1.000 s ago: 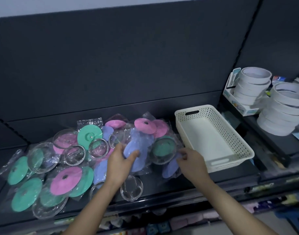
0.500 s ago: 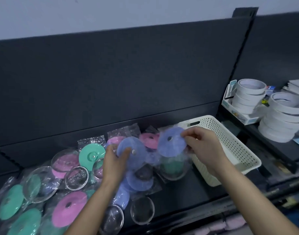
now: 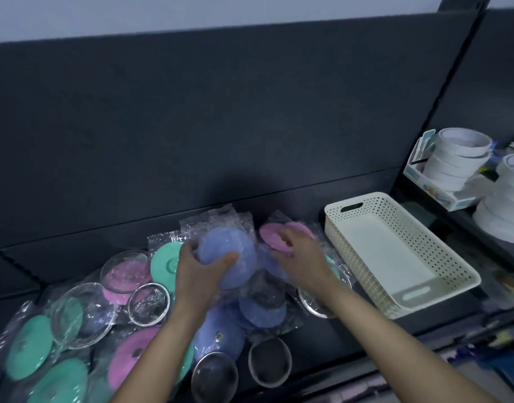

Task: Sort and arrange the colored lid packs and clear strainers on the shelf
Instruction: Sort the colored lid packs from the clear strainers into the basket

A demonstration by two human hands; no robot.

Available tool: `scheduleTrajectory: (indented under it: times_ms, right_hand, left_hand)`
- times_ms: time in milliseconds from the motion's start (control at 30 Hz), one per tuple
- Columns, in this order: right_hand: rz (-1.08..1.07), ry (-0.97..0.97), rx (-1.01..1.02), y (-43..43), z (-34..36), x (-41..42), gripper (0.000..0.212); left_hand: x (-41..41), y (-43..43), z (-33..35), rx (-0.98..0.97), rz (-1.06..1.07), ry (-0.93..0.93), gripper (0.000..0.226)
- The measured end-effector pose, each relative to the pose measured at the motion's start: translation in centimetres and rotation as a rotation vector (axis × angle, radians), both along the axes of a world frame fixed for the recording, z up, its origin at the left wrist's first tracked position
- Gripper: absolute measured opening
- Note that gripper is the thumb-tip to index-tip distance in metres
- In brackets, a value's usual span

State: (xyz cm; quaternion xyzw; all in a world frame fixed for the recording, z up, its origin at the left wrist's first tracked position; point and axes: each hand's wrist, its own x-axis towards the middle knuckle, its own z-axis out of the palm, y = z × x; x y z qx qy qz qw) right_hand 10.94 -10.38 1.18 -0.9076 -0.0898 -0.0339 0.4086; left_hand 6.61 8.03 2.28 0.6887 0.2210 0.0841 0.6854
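Facing viewer, tilted: blue lid pack (image 3: pixel 233 242) | left hand (image 3: pixel 191 271) is clamping it | right hand (image 3: pixel 302 257) is touching pink lid pack (image 3: pixel 270 232), grip unclear

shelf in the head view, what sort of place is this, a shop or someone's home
Most likely a shop or stockroom. The dark shelf holds many lid packs of the same kind in clear wrappers, and stacks of white tape rolls sit on the next shelf along.

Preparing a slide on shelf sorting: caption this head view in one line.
Left hand grips a blue lid pack while right hand touches pink lid packs beside a cream basket.
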Motion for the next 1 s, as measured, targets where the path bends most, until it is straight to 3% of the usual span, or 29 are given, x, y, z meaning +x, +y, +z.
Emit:
scheduleTrajectory:
  times_ms: [67, 200, 367, 533, 900, 1000]
  right_hand:
    - [0.000, 0.049, -0.157, -0.7, -1.3, 1.2, 0.061]
    - [0.053, 0.189, -0.302, -0.7, -2.9, 1.3, 0.104]
    - [0.066, 0.290, -0.427, 1.0, -3.0, 2.1, 0.124]
    - [-0.016, 0.292, -0.454, 3.0, -2.8, 2.3, 0.108]
    - [-0.101, -0.026, -0.260, 0.6, -1.9, 3.9, 0.029]
    - [-0.126, -0.038, -0.109, -0.6, -0.2, 3.3, 0.030]
  left_hand:
    - [0.2, 1.2, 0.2, 0.085, 0.069, -0.021, 0.058]
    - [0.3, 3.0, 0.0, 0.037, 0.138, -0.023, 0.053]
    - [0.4, 3.7, -0.6, 0.012, 0.122, -0.004, 0.055]
    - [0.5, 3.5, -0.5, -0.003, 0.097, -0.034, 0.052]
    - [0.8, 1.6, -0.6, 0.036, 0.102, -0.006, 0.048]
    - [1.1, 0.3, -0.1, 0.033, 0.103, -0.016, 0.046]
